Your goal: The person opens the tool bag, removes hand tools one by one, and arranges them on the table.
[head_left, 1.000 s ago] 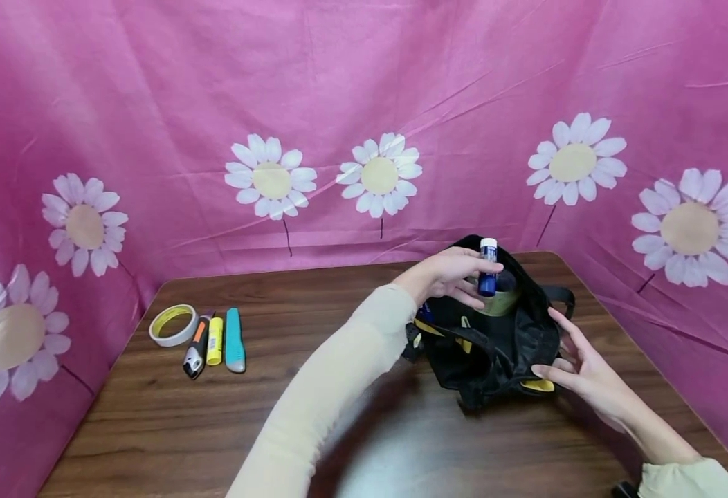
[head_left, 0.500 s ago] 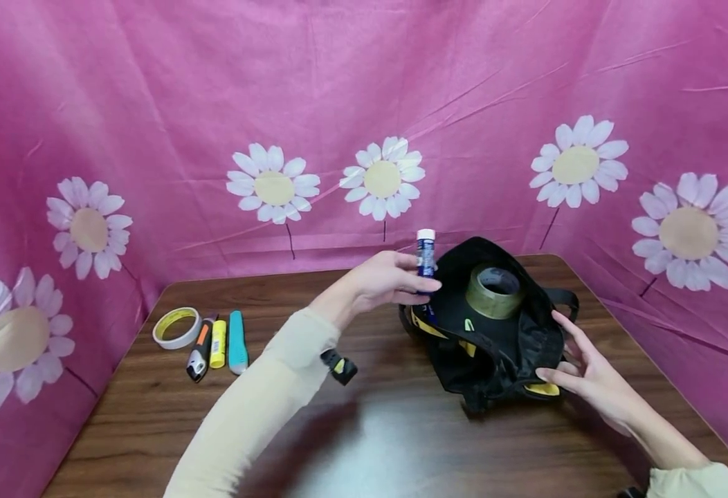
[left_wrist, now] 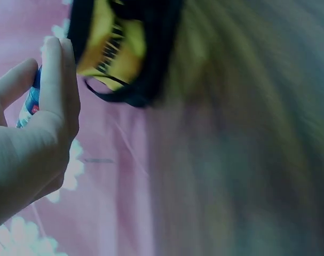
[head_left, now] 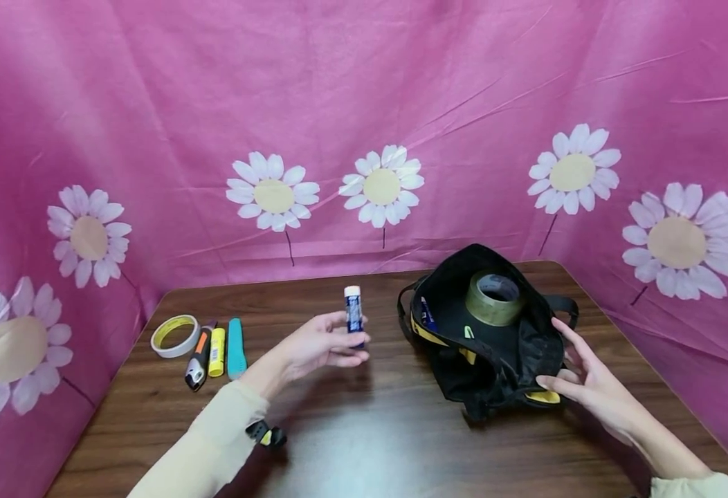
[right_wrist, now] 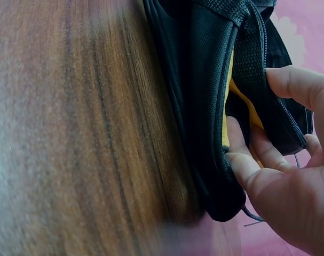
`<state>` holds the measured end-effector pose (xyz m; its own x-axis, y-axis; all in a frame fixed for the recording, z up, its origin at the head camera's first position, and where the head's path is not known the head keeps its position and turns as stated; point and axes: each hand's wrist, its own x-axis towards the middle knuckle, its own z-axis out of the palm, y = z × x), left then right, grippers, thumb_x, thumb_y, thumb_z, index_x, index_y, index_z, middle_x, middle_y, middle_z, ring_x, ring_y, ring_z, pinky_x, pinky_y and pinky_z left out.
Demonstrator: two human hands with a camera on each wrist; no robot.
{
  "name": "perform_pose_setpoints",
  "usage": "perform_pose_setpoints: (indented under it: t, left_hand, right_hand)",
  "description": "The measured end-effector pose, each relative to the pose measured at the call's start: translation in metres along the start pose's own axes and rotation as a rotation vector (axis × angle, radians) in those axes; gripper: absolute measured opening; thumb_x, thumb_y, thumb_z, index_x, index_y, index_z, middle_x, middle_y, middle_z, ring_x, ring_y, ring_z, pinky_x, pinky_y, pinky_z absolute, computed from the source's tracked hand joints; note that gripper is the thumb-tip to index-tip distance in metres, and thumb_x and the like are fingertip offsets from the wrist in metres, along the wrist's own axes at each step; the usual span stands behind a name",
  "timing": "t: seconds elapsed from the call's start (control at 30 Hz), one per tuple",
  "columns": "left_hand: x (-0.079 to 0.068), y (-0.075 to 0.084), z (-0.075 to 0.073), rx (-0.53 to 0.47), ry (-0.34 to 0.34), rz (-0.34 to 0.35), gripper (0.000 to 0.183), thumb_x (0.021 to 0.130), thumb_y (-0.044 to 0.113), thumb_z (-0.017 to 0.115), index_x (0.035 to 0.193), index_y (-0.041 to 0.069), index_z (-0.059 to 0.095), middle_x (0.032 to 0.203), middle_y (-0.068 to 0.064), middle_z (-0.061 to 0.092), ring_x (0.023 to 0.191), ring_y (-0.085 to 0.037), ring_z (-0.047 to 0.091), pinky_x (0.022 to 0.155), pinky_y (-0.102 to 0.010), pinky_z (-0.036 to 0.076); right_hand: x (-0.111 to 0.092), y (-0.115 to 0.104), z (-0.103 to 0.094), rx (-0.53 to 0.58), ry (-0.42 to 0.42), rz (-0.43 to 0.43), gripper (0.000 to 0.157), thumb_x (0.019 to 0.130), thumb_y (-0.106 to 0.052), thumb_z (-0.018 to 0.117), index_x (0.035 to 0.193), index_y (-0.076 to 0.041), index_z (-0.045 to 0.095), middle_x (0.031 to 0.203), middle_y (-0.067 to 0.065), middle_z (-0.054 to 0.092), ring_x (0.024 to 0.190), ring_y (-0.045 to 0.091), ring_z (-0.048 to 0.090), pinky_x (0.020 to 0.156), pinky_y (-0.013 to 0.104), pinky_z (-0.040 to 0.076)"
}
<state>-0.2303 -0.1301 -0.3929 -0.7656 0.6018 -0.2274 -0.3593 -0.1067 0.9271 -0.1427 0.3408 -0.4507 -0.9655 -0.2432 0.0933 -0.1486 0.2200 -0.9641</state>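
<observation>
A blue glue stick (head_left: 353,311) with a white cap is pinched upright between the thumb and fingers of my left hand (head_left: 320,346), above the middle of the table. In the left wrist view, fingers hide most of the glue stick (left_wrist: 31,104). To the right, a black bag (head_left: 526,356) with yellow trim gapes open. Inside it lie a roll of wide tape (head_left: 488,309) and a blue item (head_left: 427,315), mostly hidden. My right hand (head_left: 594,391) grips the bag's right side; in the right wrist view, its fingers hold the zipped edge (right_wrist: 210,106).
At the table's left lie a roll of white tape (head_left: 163,349), a grey and orange utility knife (head_left: 198,360), a yellow glue stick (head_left: 216,353) and a teal cutter (head_left: 236,346). A pink flowered cloth (head_left: 339,90) hangs round the table (head_left: 389,443).
My left hand has carried the blue glue stick left and down, away from above the bag's mouth to the table's middle. The right hand stays on the bag.
</observation>
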Motion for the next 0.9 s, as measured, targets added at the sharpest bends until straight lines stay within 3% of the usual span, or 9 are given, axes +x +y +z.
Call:
perform_pose_setpoints:
  t: [0.27, 0.47, 0.7, 0.9]
  left_hand:
    - [-0.033, -0.033, -0.051, -0.020, 0.089, -0.059, 0.060, 0.095, -0.010, 0.062, 0.147, -0.016, 0.031, 0.120, -0.019, 0.064, 0.106, -0.028, 0.068, 0.100, -0.042, 0.054]
    - [-0.061, -0.047, -0.080, -0.058, 0.159, -0.118, 0.055, 0.100, -0.001, 0.061, 0.143, -0.016, 0.030, 0.115, -0.017, 0.066, 0.103, -0.025, 0.070, 0.098, -0.038, 0.056]
    - [-0.088, -0.054, -0.097, -0.014, 0.236, -0.192, 0.044, 0.103, 0.019, 0.063, 0.131, -0.009, 0.044, 0.114, -0.014, 0.068, 0.098, -0.023, 0.071, 0.091, -0.036, 0.059]
    - [-0.095, -0.056, -0.104, -0.011, 0.262, -0.194, 0.047, 0.105, 0.024, 0.059, 0.133, -0.008, 0.039, 0.111, -0.012, 0.067, 0.095, -0.023, 0.071, 0.090, -0.038, 0.060]
  right_hand:
    - [0.002, 0.001, 0.001, -0.026, 0.009, 0.026, 0.097, 0.096, 0.007, 0.063, 0.164, -0.030, 0.003, 0.133, 0.004, 0.045, 0.089, 0.016, 0.069, 0.077, 0.025, 0.056]
    - [0.001, 0.001, 0.002, -0.019, 0.006, 0.019, 0.097, 0.096, 0.008, 0.062, 0.164, -0.029, 0.004, 0.133, 0.005, 0.043, 0.089, 0.016, 0.069, 0.077, 0.024, 0.056]
    - [0.001, 0.001, 0.002, -0.043, 0.011, 0.038, 0.096, 0.096, 0.005, 0.063, 0.164, -0.029, 0.004, 0.133, 0.009, 0.039, 0.088, 0.017, 0.069, 0.077, 0.026, 0.056]
    - [0.002, -0.002, 0.000, -0.065, 0.026, 0.060, 0.097, 0.097, 0.003, 0.065, 0.164, -0.031, 0.004, 0.143, 0.023, 0.031, 0.097, 0.010, 0.066, 0.078, 0.023, 0.055]
